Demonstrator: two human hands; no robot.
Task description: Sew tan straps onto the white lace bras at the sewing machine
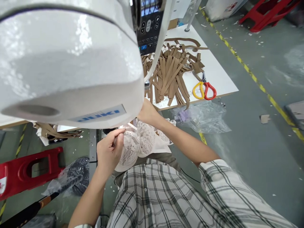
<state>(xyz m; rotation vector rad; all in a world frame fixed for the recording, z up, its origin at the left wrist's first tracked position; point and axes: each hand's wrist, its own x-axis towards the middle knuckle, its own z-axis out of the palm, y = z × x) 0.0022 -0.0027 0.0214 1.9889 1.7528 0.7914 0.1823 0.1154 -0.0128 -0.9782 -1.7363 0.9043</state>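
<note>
My left hand (109,151) is closed in a pinch on the edge trim of a white lace bra (130,147), just below the front of the white sewing machine head (71,69). The bra's lace cups hang over my lap, near the table's front edge. My right hand (147,113) is at the bra's far side, partly under the machine head. Its fingers are hidden behind the machine, so what they hold does not show. The needle area is hidden as well.
Brown fabric strips (169,74) lie heaped on the white table (216,79), with yellow and red scissors (204,90) near its edge. A clear plastic bag (204,117) hangs below. A control panel (149,31) stands behind. Red stools (35,171) are on the floor.
</note>
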